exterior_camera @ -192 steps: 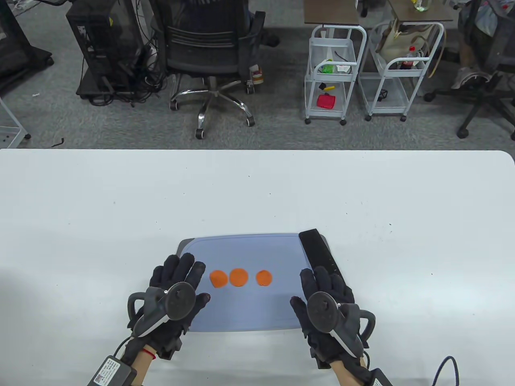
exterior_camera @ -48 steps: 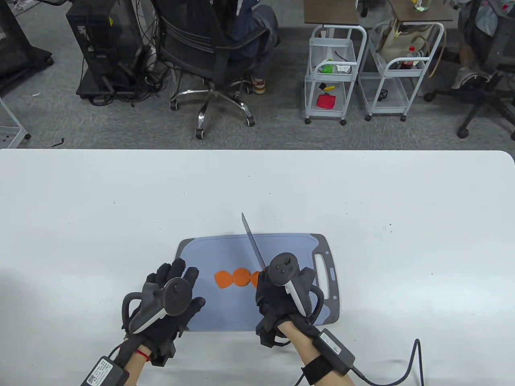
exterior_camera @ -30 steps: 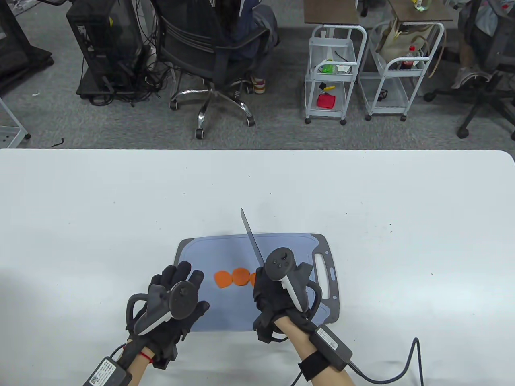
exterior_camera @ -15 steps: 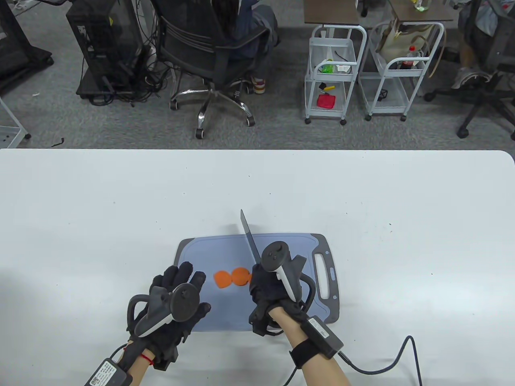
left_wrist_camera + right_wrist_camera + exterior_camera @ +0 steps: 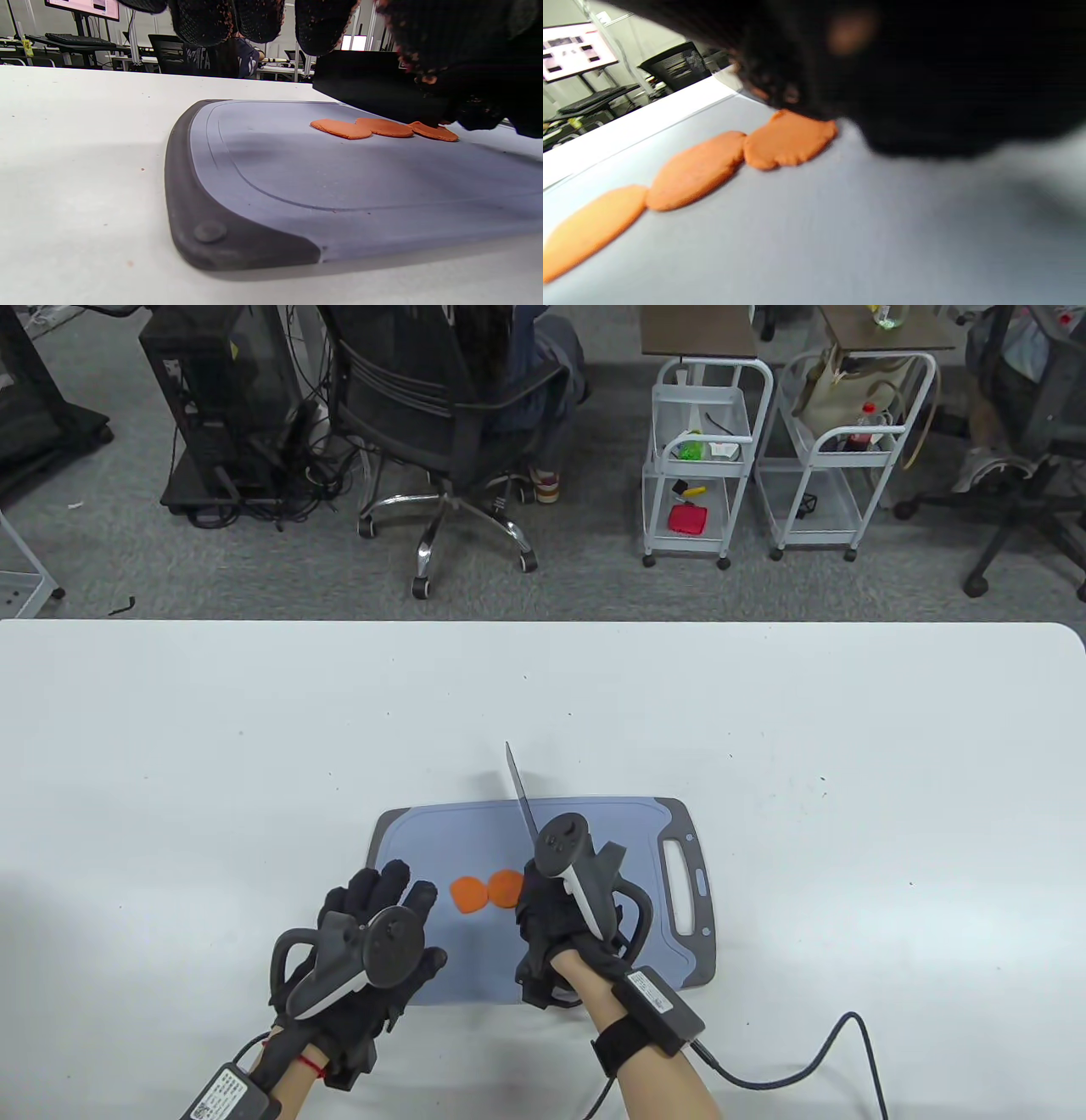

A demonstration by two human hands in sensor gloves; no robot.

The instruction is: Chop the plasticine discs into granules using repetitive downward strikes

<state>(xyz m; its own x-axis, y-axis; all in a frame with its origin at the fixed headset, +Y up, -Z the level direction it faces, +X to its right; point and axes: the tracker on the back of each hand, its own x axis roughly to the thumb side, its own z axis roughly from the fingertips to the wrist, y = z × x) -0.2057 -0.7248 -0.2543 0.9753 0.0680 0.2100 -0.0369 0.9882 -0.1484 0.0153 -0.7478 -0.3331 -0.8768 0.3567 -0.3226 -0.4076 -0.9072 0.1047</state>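
Left hand (image 5: pixel 373 937): fingers (image 5: pixel 258 19) spread flat, holding nothing. In the table view it lies palm down over the cutting board's (image 5: pixel 594 823) 8 o'clock corner, fingertips pointing toward 1 o'clock, just short of the discs. In the left wrist view the fingertips hang in from the top edge; whether they touch the board cannot be told.

Cutting board: grey-blue with a dark rim, flat on the white table (image 5: pixel 254 729), handle slot at its 3 o'clock end. On it are three orange plasticine discs in a row, edges touching or slightly overlapping, all three whole.
- Left disc (image 5: pixel 469 893), at 9 o'clock of the row.
- Middle disc (image 5: pixel 504 887), partly covered by the right glove in the table view.
- Right disc (image 5: pixel 789 140), hidden under the right hand in the table view; both wrist views show it beneath the glove and blade.

Right hand (image 5: pixel 560 920): fingers curled tight around the knife (image 5: pixel 522 797) handle. Blade on edge, tip toward 11 o'clock past the board's far rim. The left wrist view shows the dark blade low over the right disc; contact cannot be told. Wrist enters from 5 o'clock, tracker on top.
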